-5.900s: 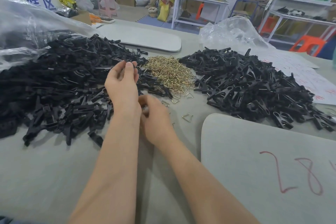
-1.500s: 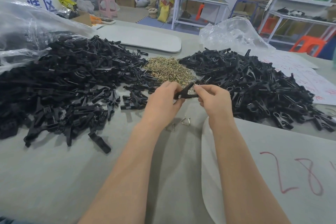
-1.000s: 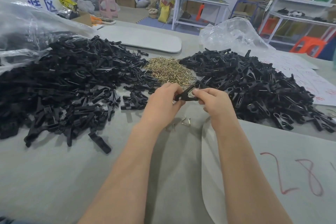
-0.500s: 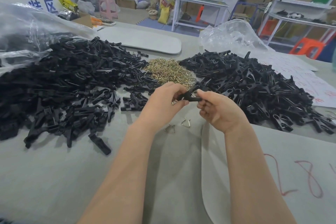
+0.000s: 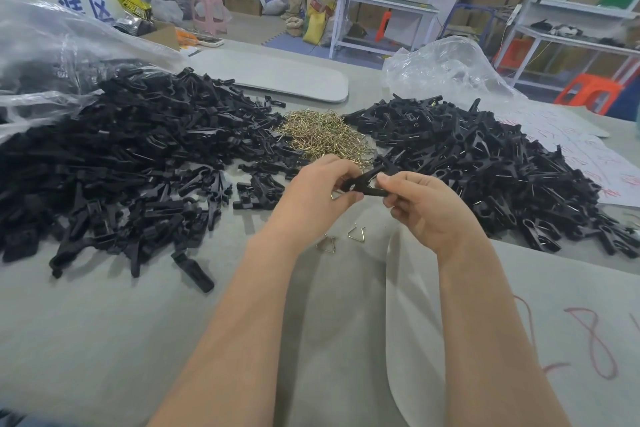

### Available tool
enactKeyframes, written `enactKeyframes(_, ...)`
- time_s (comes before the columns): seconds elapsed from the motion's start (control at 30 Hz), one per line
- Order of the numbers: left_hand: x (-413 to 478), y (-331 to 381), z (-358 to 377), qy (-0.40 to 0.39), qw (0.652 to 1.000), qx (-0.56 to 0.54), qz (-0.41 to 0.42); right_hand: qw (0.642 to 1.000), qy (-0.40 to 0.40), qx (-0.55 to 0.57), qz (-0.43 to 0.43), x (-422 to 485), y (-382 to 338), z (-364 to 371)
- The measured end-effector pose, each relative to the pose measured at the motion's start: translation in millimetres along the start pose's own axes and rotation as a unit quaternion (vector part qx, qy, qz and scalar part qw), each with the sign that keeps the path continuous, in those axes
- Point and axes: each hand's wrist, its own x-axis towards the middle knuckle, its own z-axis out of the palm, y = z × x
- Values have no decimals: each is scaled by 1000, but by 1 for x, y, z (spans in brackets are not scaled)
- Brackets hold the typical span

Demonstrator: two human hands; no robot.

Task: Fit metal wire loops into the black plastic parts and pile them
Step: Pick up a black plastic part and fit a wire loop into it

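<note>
Grey table (image 5: 104, 340) in a warehouse, black parts heaped left (image 5: 121, 156) and right (image 5: 485, 163), brass loops (image 5: 322, 135) between, left hand (image 5: 311, 198) and right hand (image 5: 426, 208) both pinching one clip (image 5: 363, 182) above two stray loops (image 5: 356, 231).

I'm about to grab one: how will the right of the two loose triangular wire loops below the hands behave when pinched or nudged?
The wire loop is thin bent wire lying flat on the table, so it is probably light and would slide, not roll. Being flat, it may be awkward to pinch. It looks stiff enough to hold its triangle.
</note>
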Motion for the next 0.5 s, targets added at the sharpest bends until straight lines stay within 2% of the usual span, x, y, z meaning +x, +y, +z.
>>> enactKeyframes(0.17, 0, -1, -2, -14, 1000, -11, -5, 998, -32, 39, 25, -1, 1, 1)
enactKeyframes(0.33, 0, 4, -3, -30, 998, -62, -10, 972, -124, 168, 106, -3, 5, 5)
enactKeyframes(0.5, -1, 8, -8, -15, 999, -33, 31, 950, -219, 187, 125, -4, 8, 10)
